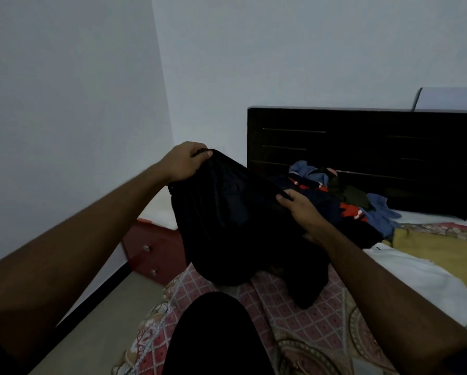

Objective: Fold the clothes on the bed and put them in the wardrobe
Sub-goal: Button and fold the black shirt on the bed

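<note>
A black garment (232, 226) hangs above the bed, its lower end resting on the patterned bedspread (308, 328). My left hand (186, 161) grips its top edge, raised high at the left. My right hand (299, 209) pinches the same edge lower down and to the right. Behind the garment lies a heap of clothes (354, 204) in blue, red, dark green and navy, close to the headboard. A white garment (421, 277) and a mustard-yellow one (443, 250) are spread on the right side of the bed. The wardrobe is not in view.
A dark wooden headboard (362, 147) stands at the back right. A red bedside cabinet (154, 250) with two knobs sits in the corner left of the bed. Bare floor (99, 326) runs along the left wall. My dark-clothed knee (213, 336) rests on the bed's near edge.
</note>
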`<state>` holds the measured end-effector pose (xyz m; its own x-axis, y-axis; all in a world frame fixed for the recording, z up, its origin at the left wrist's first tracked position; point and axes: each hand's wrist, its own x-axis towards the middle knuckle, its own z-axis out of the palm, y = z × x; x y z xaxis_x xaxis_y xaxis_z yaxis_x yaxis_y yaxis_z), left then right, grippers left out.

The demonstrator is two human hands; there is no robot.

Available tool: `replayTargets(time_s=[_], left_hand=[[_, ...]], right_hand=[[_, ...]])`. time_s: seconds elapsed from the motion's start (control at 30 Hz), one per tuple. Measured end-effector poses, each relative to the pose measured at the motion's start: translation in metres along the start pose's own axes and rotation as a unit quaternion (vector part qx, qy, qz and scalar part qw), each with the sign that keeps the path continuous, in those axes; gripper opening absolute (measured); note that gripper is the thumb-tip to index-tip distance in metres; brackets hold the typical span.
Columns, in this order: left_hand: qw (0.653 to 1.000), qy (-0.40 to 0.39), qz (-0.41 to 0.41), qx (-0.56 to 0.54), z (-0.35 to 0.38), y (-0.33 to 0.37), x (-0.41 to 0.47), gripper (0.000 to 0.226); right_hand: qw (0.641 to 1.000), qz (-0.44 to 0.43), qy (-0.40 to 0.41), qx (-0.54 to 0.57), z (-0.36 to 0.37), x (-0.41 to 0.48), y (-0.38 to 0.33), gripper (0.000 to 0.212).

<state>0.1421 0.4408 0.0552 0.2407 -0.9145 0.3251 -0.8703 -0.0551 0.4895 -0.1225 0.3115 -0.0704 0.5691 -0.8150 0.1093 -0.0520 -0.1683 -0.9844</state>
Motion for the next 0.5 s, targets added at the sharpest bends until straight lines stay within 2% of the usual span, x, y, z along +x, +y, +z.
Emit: replayTargets(time_s=[0.03,0.07,0.1,0.17,0.2,0.23,0.27,0.3,0.33,0.37,0.4,0.47,0.5], left_hand=[[0.995,-0.009,-0.039,-0.096,0.014,-0.010,0.000,0.034],[0.974,-0.013,-0.087,-0.209,0.027,-0.016,-0.002,0.032],[0.935,-0.016,-0.143,-0.325,0.044,-0.020,-0.009,0.030],[0.850,-0.015,-0.225,-0.476,0.076,-0.023,-0.023,0.026],[0.838,-0.020,-0.225,-0.496,0.094,-0.027,-0.028,0.023],[0.875,-0.049,-0.183,-0.445,0.114,-0.034,-0.033,0.020],[0.934,-0.116,-0.118,-0.317,0.131,-0.040,-0.040,0.026],[0.967,-0.204,-0.067,-0.140,0.146,-0.046,-0.049,0.045],[0.958,-0.279,-0.005,0.062,0.163,-0.054,-0.056,0.064],[0.923,-0.338,-0.004,0.186,0.177,-0.065,-0.058,0.073],[0.904,-0.359,-0.011,0.231,0.188,-0.073,-0.057,0.068],[0.927,-0.307,-0.060,0.207,0.204,-0.083,-0.047,0.042],[0.949,-0.257,-0.120,0.139,0.206,-0.082,-0.042,0.035]], right_hand=[[0.999,0.025,-0.026,0.035,0.001,0.000,0.005,0.018],[0.996,0.032,-0.062,0.051,0.000,0.000,0.004,0.022],[0.993,0.035,-0.105,0.028,-0.002,-0.003,0.004,0.028],[0.968,0.029,-0.201,-0.146,-0.009,-0.006,0.003,0.037],[0.932,0.030,-0.233,-0.277,-0.013,-0.002,0.007,0.040],[0.875,0.039,-0.249,-0.414,-0.019,0.001,0.017,0.039],[0.811,0.055,-0.255,-0.524,-0.023,0.003,0.028,0.034],[0.762,0.069,-0.231,-0.601,-0.027,0.003,0.039,0.032],[0.745,0.086,-0.178,-0.637,-0.031,0.003,0.051,0.035],[0.760,0.102,-0.118,-0.631,-0.037,0.003,0.063,0.040],[0.789,0.129,-0.069,-0.597,-0.042,0.001,0.075,0.044],[0.860,0.181,-0.004,-0.478,-0.047,0.001,0.092,0.053],[0.899,0.202,0.019,-0.389,-0.045,0.003,0.097,0.055]])
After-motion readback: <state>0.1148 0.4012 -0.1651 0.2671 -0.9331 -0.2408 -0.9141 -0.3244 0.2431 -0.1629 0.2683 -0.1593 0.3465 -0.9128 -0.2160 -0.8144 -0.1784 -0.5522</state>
